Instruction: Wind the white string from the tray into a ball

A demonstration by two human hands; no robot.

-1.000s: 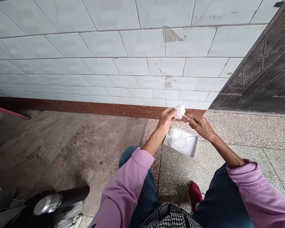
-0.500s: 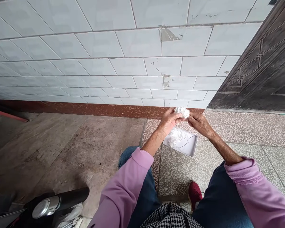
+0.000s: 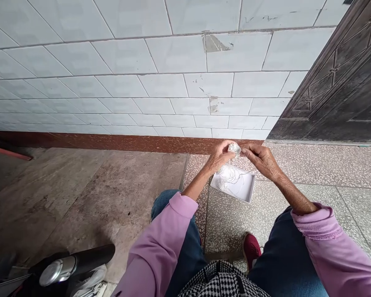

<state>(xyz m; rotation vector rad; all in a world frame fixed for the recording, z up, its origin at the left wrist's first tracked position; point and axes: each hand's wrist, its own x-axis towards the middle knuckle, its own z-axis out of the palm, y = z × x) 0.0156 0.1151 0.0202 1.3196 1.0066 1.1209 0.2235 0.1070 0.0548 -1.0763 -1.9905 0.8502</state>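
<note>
My left hand (image 3: 221,156) is closed around a small white bundle (image 3: 233,148), ruffled and apparently made of thread or yarn. Close to the bundle's right end, my right hand (image 3: 261,159) is pinched, with thumb and forefinger together. What sits between those fingertips is too small to make out. Below both hands, a shallow white box (image 3: 249,194) lies on the floor. Loose loops of white thread (image 3: 230,176) fill its left side, and a strand runs over toward the right rim under my right hand.
A white tiled wall (image 3: 160,86) with a brown base strip rises in front, beside a dark door (image 3: 336,95) on the right. Lower left are a black cylinder with a silver end (image 3: 80,264) and plastic bags (image 3: 91,282). A red bar (image 3: 9,152) lies far left.
The white bundle has turned in my left hand and shows less of its length. My right hand has rotated slightly, its knuckles higher. The view has shifted a little.
</note>
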